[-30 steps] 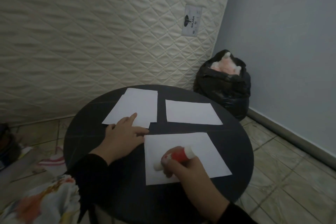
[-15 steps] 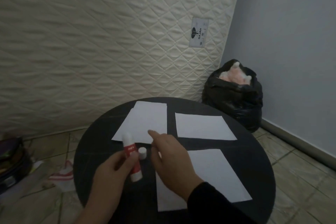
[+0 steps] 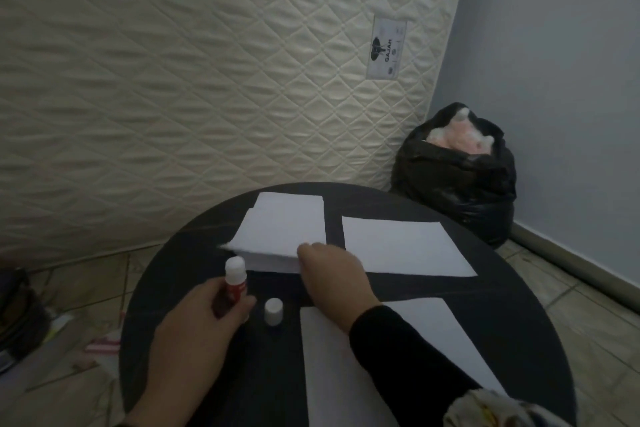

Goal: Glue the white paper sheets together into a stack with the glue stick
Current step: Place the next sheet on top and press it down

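On the round black table (image 3: 519, 322) lie white paper sheets. My left hand (image 3: 194, 329) holds the red and white glue stick (image 3: 235, 279) upright, its cap off. The white cap (image 3: 273, 311) stands on the table just right of it. My right hand (image 3: 332, 277) grips the near edge of the far left sheet (image 3: 284, 225), which is lifted off a sheet under it. A second sheet (image 3: 401, 246) lies flat at the far right. A third sheet (image 3: 346, 357) lies near me, partly under my right forearm.
A quilted cream mattress (image 3: 207, 80) leans upright behind the table. A full black rubbish bag (image 3: 457, 177) sits on the tiled floor in the corner by the blue wall. Clutter lies on the floor at the left (image 3: 20, 322).
The glue stick passed from my right hand to my left, and its cap now stands on the table. My right hand reached to the far left sheet and lifted its near edge.
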